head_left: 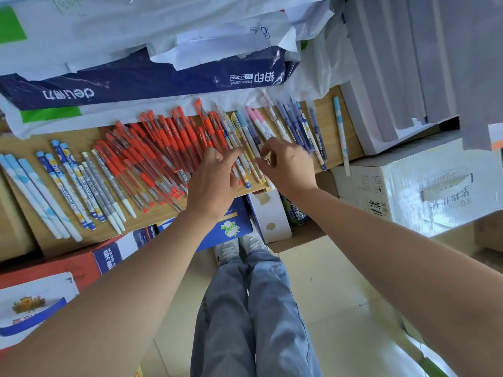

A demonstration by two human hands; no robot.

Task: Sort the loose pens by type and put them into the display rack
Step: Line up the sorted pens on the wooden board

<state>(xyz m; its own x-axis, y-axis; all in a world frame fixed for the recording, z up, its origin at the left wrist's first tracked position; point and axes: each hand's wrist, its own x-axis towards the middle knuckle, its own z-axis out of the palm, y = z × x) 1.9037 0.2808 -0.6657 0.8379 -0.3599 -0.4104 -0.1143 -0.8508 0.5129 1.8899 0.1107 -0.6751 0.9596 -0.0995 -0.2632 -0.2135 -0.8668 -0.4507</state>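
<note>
**Sorting under way, rack not in view**

The sorting step is judged to be in hand. Both hands are held close together over the wooden shelf, with a narrow gap between them. The left hand is laid on the pens with its fingers stretched out, and nothing is gripped. The right hand is seen with curled fingers, its thumb and forefinger drawn near each other over a pen. Whether anything is pinched cannot be told.

The mixed patterned pens are found between and just beyond the two hands, unsorted. The red pens are heaped just left of the left hand. Further left, the sorted rows of blue and grey pens are laid side by side. The purple pens are gathered beyond the right hand, and a single pale-blue pen is set well apart to its right. No display rack is shown.

Next, one pen is to be lifted cleanly from the overlapping ones and moved to its matching group. Neighbouring pens are likely to be dragged along.
</note>
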